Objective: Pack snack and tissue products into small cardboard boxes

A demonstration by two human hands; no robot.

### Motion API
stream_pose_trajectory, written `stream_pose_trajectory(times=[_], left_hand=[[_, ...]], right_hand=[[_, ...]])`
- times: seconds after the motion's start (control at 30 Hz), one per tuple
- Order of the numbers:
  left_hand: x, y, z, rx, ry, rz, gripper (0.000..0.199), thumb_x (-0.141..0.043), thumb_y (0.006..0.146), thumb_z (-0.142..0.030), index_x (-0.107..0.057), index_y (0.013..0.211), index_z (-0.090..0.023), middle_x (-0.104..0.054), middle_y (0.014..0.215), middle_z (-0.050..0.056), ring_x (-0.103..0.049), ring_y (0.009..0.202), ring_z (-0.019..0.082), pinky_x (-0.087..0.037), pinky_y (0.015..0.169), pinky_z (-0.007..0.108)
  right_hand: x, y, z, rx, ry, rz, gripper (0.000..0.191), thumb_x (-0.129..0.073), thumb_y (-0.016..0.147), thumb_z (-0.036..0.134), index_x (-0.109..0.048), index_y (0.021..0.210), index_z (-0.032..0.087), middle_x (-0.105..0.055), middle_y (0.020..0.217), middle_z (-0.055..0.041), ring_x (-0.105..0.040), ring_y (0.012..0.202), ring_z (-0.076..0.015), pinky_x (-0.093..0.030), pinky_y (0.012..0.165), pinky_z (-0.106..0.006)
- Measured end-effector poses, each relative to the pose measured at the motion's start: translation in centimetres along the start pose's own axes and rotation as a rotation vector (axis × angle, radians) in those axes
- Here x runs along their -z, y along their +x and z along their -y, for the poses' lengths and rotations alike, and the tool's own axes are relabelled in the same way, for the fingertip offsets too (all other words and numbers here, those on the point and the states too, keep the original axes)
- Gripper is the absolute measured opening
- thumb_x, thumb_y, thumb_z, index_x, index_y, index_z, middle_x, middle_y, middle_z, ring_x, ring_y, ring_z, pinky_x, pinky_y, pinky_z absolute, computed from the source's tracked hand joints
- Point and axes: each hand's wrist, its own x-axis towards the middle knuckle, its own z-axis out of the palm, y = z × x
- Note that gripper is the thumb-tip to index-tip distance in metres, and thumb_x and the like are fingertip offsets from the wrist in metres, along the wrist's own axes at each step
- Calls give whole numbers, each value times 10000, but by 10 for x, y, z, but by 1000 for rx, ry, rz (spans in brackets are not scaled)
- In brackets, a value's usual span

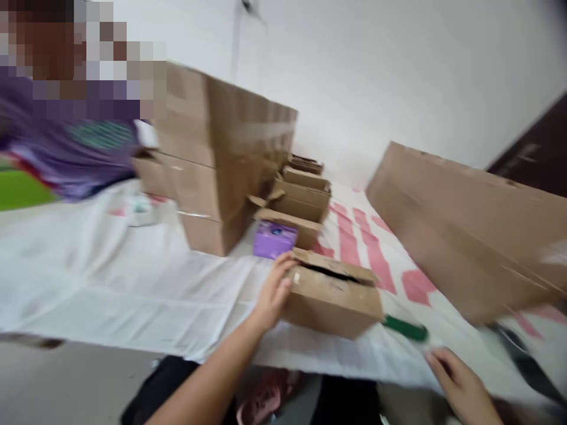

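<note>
A small cardboard box (332, 301) stands near the front edge of the table, its top flaps folded in with a dark slit between them. My left hand (272, 289) is closed against the box's left end, with fingers over its upper corner. Beside the box's right end lies a green, long, rounded object (405, 328), blurred, perhaps a tool handle. My right hand (463, 378) hovers low at the right, just short of the green object. Its fingers are loosely bent, with a gap to the thumb and nothing visible between them. Behind the box sits a purple packet (275, 239).
Stacked closed cartons (195, 171) rise at left, beside a row of open cartons (305, 198). A large cardboard piece (469, 230) leans at right, near a black strap-like object (527, 360). A person in a purple shirt (88, 139) is across the white cloth-covered table (133, 283).
</note>
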Motion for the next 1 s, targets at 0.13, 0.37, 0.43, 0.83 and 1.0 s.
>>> stream_pose_trajectory(times=[0.13, 0.37, 0.43, 0.83, 1.0], left_hand=[[1, 7, 8, -27, 55, -27, 497, -348, 926, -561, -569, 1181, -197, -515, 1350, 117, -414, 1329, 296, -276, 1151, 467], [3, 6, 1, -109, 83, -18, 414, -337, 948, -474, -578, 1165, -217, -551, 1300, 82, -452, 1293, 276, -309, 1136, 429], [3, 6, 1, -96, 95, -20, 425, -336, 946, -486, -576, 1167, -215, -555, 1294, 85, -448, 1297, 281, -311, 1136, 436], [2, 2, 3, -27, 89, -10, 462, -314, 966, -504, -557, 1217, -201, -512, 1363, 116, -398, 1351, 282, -330, 1125, 470], [2, 0, 4, 3, 65, 0, 458, -323, 968, -493, -553, 1239, -204, -466, 1408, 123, -377, 1369, 289, -327, 1126, 485]], right_hand=[[-2, -8, -11, -117, -50, 9, 374, -403, 821, 567, -431, 630, 246, -514, 573, 11, -497, 571, -175, -434, 572, -304], [-18, -9, -17, -219, -81, 117, 261, -439, 796, 437, -454, 632, 234, -508, 539, 39, -480, 537, -156, -365, 552, -275], [-22, -8, -17, -219, -85, 149, 250, -448, 788, 419, -456, 624, 231, -510, 532, 44, -480, 532, -151, -352, 546, -268], [-45, -5, -35, -186, -175, 296, 297, -352, 798, 491, -371, 624, 251, -527, 571, 13, -510, 590, -193, -357, 601, -305], [-43, 6, -44, -231, -263, 329, 275, -415, 776, 487, -407, 627, 256, -599, 597, 2, -572, 621, -220, -358, 607, -312]])
